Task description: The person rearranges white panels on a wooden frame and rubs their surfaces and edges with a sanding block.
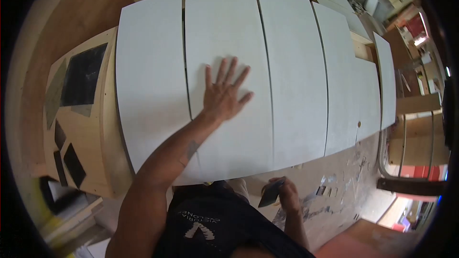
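Observation:
My left hand [224, 94] lies flat with its fingers spread on a long white panel [227, 28], the second from the left in a row. More white panels [291, 67] lie beside it with narrow dark gaps between them. Below the front edge of the panels, close to my body, my right hand [288, 195] is closed on a dark flat piece [271, 193] that looks like sandpaper or a sanding pad.
On the left, a wooden board [98, 138] carries a black sheet [85, 75] and several smaller dark pieces. A curved metal-framed chair [406, 172] stands at the right. The floor [334, 181] is littered with scraps. Wooden cabinets are behind.

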Demonstrator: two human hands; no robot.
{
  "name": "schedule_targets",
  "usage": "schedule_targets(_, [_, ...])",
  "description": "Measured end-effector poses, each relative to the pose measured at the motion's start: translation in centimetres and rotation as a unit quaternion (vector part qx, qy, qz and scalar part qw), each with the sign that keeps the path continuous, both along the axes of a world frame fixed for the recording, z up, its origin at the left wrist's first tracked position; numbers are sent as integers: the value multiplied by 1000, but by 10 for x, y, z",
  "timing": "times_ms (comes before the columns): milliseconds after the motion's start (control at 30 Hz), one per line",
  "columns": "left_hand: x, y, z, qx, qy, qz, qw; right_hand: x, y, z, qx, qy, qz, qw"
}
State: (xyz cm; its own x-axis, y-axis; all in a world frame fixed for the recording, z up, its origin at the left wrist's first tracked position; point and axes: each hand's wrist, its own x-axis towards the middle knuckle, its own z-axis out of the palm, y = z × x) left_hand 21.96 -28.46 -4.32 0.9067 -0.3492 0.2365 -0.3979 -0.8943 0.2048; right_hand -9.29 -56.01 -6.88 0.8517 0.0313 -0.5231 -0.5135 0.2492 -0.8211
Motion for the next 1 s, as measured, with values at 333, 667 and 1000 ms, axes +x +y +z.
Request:
schedule_targets(333, [-79,-74,-22,46,29,54,997,37,-117,-39,92,28,203,974])
schedule_targets(667, [-230,-56,-39,92,116,-51,988,67,-132,-72,87,18,324,942])
schedule_targets(1000, [-209,-36,-31,45,45,-98,993,65,-66,-26,155,82,324,930])
